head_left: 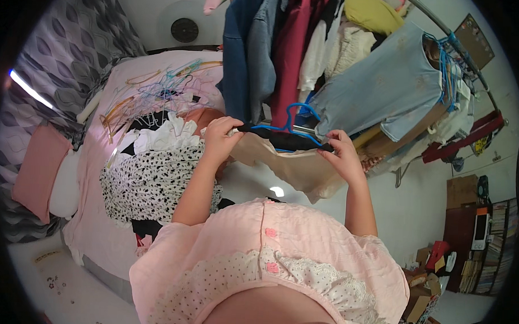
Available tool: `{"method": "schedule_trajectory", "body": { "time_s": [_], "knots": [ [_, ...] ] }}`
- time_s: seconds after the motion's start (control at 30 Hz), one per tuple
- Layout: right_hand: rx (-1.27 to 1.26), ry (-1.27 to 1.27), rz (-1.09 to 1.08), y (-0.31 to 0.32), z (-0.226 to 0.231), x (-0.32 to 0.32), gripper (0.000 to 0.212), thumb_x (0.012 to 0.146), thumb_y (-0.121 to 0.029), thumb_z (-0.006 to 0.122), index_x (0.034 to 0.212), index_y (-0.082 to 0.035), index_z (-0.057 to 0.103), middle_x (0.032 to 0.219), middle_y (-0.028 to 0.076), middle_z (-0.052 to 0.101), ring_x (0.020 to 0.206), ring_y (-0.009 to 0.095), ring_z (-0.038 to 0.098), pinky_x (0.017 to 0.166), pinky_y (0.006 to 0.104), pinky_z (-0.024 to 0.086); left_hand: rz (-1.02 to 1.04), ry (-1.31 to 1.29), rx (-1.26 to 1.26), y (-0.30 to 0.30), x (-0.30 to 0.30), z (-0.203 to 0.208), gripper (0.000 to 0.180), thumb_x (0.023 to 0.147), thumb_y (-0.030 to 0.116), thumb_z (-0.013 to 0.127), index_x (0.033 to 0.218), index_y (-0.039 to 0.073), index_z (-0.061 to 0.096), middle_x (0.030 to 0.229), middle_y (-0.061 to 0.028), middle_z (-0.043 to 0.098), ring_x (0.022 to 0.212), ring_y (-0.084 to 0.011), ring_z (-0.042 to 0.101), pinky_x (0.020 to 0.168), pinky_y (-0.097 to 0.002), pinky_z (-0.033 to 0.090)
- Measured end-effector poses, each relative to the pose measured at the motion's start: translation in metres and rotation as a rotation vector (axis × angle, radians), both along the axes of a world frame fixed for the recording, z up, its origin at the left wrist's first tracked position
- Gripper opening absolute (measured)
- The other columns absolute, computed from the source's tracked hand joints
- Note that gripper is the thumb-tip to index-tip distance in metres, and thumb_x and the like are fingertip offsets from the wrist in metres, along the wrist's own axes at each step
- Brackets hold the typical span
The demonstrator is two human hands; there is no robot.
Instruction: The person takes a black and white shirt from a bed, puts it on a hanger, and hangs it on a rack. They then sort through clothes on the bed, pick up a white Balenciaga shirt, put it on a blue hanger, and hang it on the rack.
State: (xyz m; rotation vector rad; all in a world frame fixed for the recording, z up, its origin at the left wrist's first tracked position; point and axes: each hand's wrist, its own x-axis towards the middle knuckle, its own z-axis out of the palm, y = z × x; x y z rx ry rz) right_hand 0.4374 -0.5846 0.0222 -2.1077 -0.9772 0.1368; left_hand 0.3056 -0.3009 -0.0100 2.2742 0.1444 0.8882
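Observation:
A beige garment (288, 168) with a black band along its top edge is stretched between my hands, in front of my chest. At the left end of the band, my left hand (221, 139) is closed in a pinch. My right hand (341, 156) pinches the other end, thumb and fingers together. A blue hanger (292, 123) sits at the band, its hook pointing up and its lower part partly hidden by the cloth. Whether my fingers also touch the hanger, I cannot tell.
Ahead and to the right, a clothes rail (441, 22) carries jackets, a light blue top (388, 81) and several empty blue hangers. On the bed (86, 224) at left lie piled hangers (165, 87) and a black-and-white patterned garment (156, 181). Boxes and bookshelves (496, 250) stand far right.

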Motion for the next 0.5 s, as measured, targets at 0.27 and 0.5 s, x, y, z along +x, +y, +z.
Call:
{"method": "schedule_trajectory", "body": {
  "time_s": [0.27,0.5],
  "knots": [
    [-0.014,-0.044,-0.251,-0.043,-0.006,-0.007,0.016,0.070,-0.016,0.063,0.082,-0.006,0.058,0.066,0.010,0.057,0.060,0.023,0.055,0.054,0.0302,0.041,-0.242,0.323,-0.151,-0.037,0.010,0.013,0.045,0.067,0.012,0.064,0.110,0.008,0.049,0.075,-0.0070,0.052,0.068,-0.0185,0.051,0.064,-0.0282,0.042],
    [-0.018,-0.115,-0.236,-0.057,-0.009,0.027,0.018,0.068,-0.019,0.065,0.077,-0.005,0.059,0.063,0.010,0.055,0.058,0.023,0.054,0.052,0.0304,0.039,-0.684,0.387,-0.226,-0.050,0.039,0.000,0.037,0.078,0.018,0.057,0.112,0.005,0.048,0.087,-0.0078,0.057,0.078,-0.0136,0.051,0.072,-0.0255,0.041]
  ]
}}
